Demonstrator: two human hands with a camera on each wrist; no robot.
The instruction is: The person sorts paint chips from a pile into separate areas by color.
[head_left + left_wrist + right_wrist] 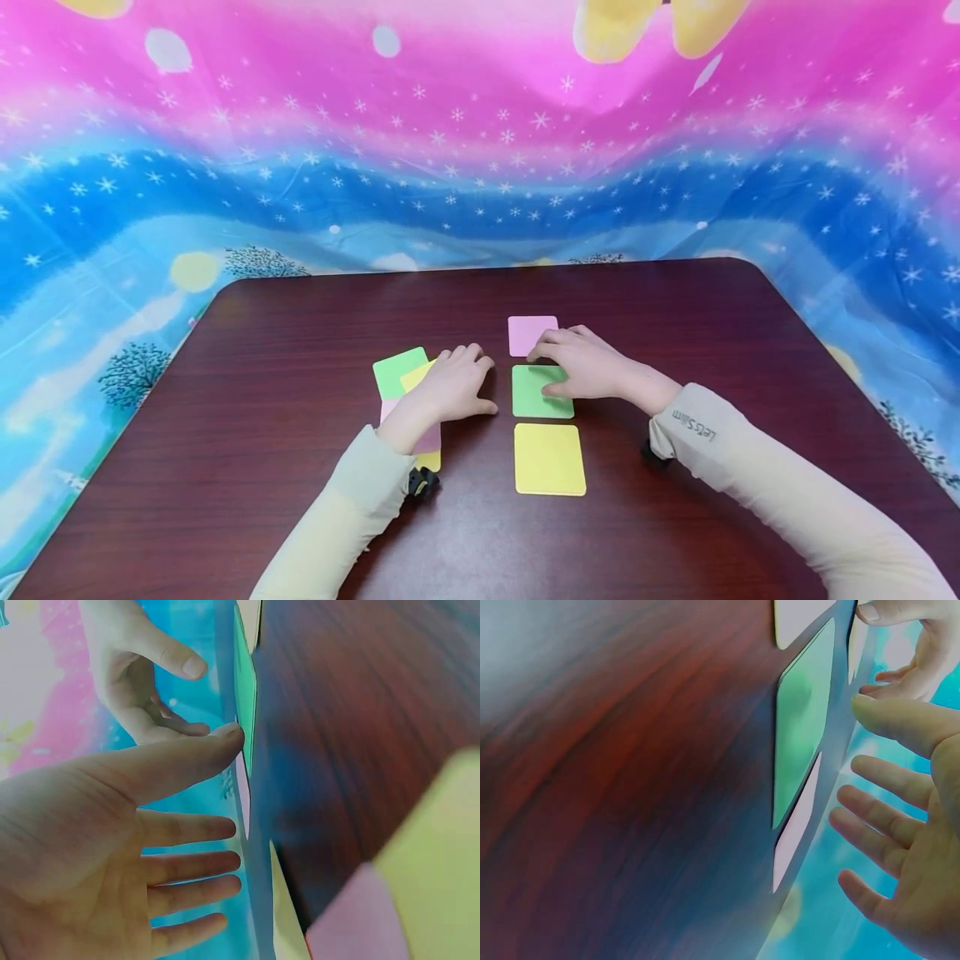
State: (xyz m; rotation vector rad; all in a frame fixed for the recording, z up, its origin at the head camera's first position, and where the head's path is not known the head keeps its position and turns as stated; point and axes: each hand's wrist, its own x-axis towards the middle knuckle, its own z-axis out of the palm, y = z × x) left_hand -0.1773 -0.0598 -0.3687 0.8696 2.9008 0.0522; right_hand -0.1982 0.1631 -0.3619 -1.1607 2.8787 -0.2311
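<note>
At the left, a loose pile of cards (408, 392) lay on the dark wooden table (262, 400): a green one on top at the far end, a yellow one overlapping it, a pink one lower down and a yellow corner showing near your sleeve. Your left hand (453, 385) rested palm down over the right side of that pile, its fingers relaxed and slightly spread and holding nothing; the left wrist view showed those fingers straight and apart.

Just right of that hand stood a column of three single cards, each lying flat and apart from its neighbours. The pink card (531, 334) was farthest from you, the green card (534, 393) sat in the middle, and the yellow card (549, 459) lay nearest you.

Your right hand (592, 367) lay palm down across the right part of the green card, with its fingertips reaching the near edge of the pink card. Its fingers were loosely extended, not pinching anything; the right wrist view showed them spread.

Behind the table hung a bright pink and blue starry cloth (480, 150).
</note>
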